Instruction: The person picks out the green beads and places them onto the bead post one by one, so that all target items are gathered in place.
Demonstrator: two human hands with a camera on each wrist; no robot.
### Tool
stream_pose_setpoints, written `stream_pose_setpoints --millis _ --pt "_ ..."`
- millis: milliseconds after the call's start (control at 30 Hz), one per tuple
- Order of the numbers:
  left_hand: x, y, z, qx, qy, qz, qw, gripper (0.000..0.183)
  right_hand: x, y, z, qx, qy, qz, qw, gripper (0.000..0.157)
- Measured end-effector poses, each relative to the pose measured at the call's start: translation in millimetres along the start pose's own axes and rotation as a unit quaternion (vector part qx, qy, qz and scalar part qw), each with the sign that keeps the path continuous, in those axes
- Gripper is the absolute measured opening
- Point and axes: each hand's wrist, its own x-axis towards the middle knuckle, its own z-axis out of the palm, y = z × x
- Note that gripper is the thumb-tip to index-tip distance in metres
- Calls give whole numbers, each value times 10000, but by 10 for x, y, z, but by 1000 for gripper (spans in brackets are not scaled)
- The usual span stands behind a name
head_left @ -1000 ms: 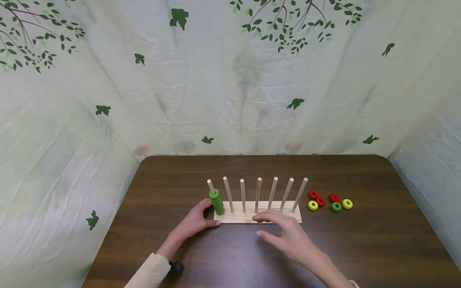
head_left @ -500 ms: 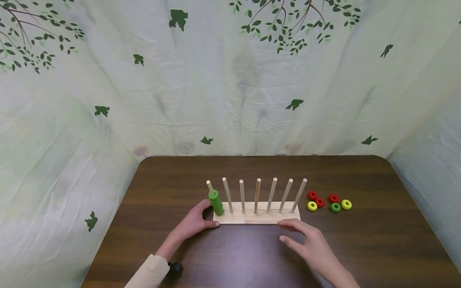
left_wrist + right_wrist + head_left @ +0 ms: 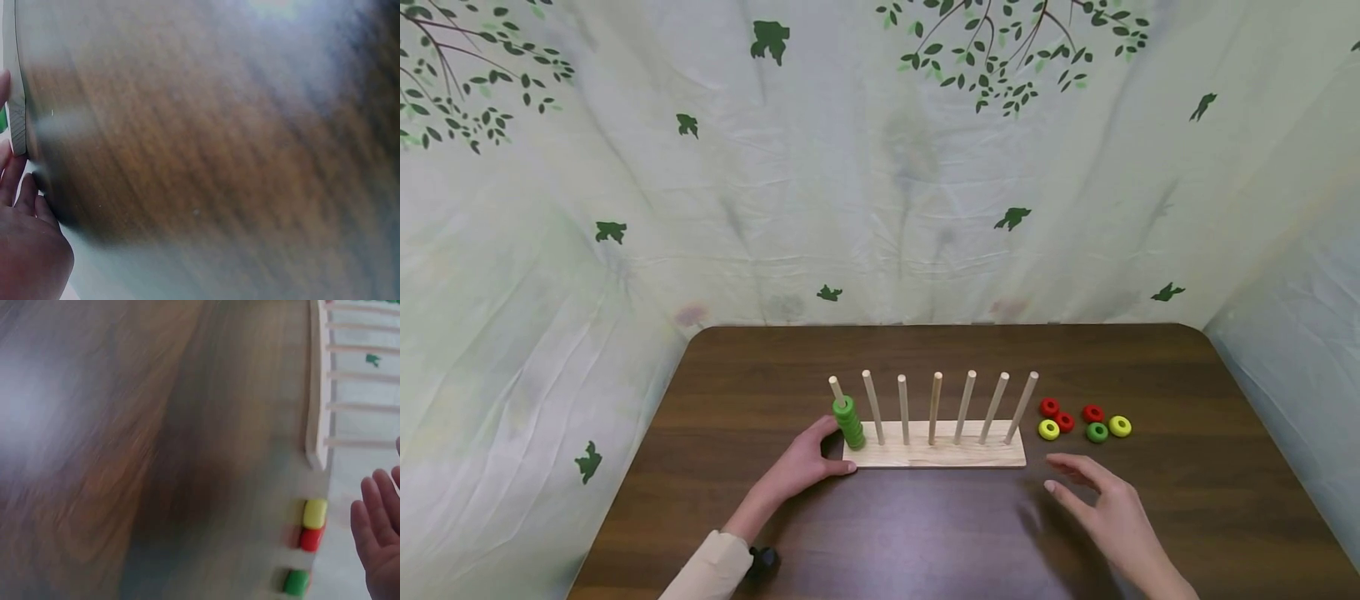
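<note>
A pale wooden peg board (image 3: 936, 456) with a row of several upright pegs sits on the table. Green rings (image 3: 851, 425) are stacked on its leftmost peg; the other pegs are bare. My left hand (image 3: 808, 458) holds the board's left end, thumb at the front corner and fingers behind the green stack. In the left wrist view, fingers touch the board's end (image 3: 17, 119). My right hand (image 3: 1112, 512) hovers right of the board with nothing in it, fingers loosely bent. Beyond it lie red rings (image 3: 1049, 407), yellow rings (image 3: 1120, 426) and a green ring (image 3: 1097, 432).
The dark brown wooden table (image 3: 760, 367) has its far edge against a pale cloth backdrop (image 3: 880, 183) printed with leaves. A small black object (image 3: 764, 560) shows beside the left cuff (image 3: 718, 558).
My right hand has moved right, from in front of the board's middle to beyond its right end, near the loose rings. The left hand has stayed on the board's left end.
</note>
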Motion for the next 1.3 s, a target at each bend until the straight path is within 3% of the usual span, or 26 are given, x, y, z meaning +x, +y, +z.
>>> stream_pose_setpoints --millis 300,567,933,1300 --pt "2 -6 8 -3 3 -28 10000 63 38 213 -165 -697 242 590 9955 33" --pt "7 -21 22 2 29 -23 10000 62 130 455 -236 -848 72 893 9924 33" --pt "6 -38 27 25 32 -67 10000 62 263 601 -274 -897 185 737 9931 39" --pt "11 -35 25 44 21 -14 10000 62 407 663 -247 -895 -181 694 9934 39"
